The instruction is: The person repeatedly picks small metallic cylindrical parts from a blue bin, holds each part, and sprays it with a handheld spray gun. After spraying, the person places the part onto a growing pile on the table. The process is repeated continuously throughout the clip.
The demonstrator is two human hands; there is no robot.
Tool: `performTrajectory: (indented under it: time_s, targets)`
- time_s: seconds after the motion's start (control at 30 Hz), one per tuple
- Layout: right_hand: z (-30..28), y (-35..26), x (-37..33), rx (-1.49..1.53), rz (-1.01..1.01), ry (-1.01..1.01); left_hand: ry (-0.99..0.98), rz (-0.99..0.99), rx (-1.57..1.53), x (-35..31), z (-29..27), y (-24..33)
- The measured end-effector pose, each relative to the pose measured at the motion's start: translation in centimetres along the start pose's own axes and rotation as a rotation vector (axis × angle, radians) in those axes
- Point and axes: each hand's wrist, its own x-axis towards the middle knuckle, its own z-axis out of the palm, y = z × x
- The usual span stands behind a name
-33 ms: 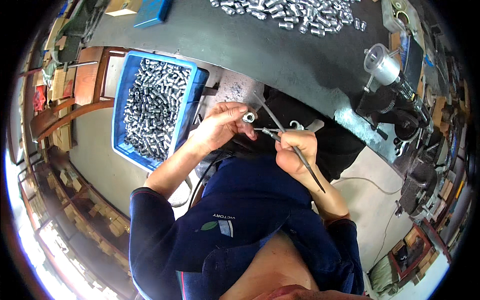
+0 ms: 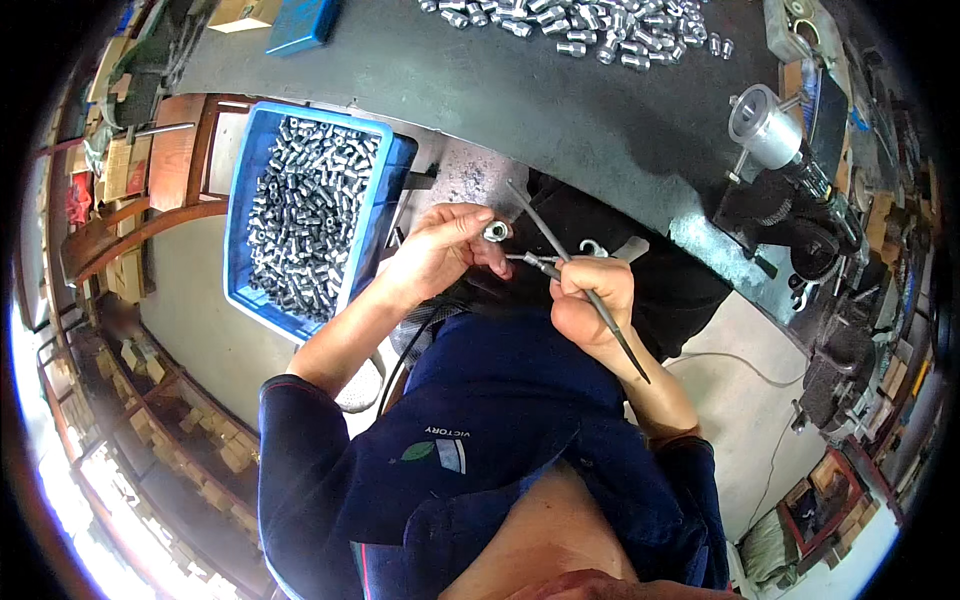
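My left hand [image 2: 450,245] pinches a small metal fitting [image 2: 495,232] between thumb and fingers, its round open end facing up. Close by on the right, my right hand [image 2: 595,295] is closed around a long, slim dark file [image 2: 608,318], which slants from the bench side down across my wrist. The same fist also grips a second, thinner tool [image 2: 540,264] with a metal shank, its tip pointing left to just below the fitting. Whether that tip touches my left fingers I cannot tell.
A blue crate [image 2: 238,230] full of metal fittings stands left of my arm. More shiny fittings [image 2: 600,25] are heaped on the dark bench [image 2: 420,75]. A clamped cylindrical metal device [image 2: 765,130] rises at the right. A blue box [image 2: 302,25] lies at the back left.
The fitting in my left fingers has tipped slightly, and its open end sits a touch higher. Both hands otherwise keep their places.
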Motion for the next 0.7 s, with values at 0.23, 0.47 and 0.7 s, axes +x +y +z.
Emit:
performTrajectory:
  time_s: [0.23,0.47,0.7]
  targets:
    - [0.5,0.7,0.8,-0.03,-0.045,0.012,0.056,0.055,0.279,0.1,0.7,0.9]
    - [0.4,0.5,0.7,-0.1,-0.02,-0.067,0.087,0.106,0.665,-0.4,2.4,1.8]
    - [1.1,1.6,-0.1,0.148,0.191,0.032,0.02,0.228,0.843,-0.2,2.5,2.1]
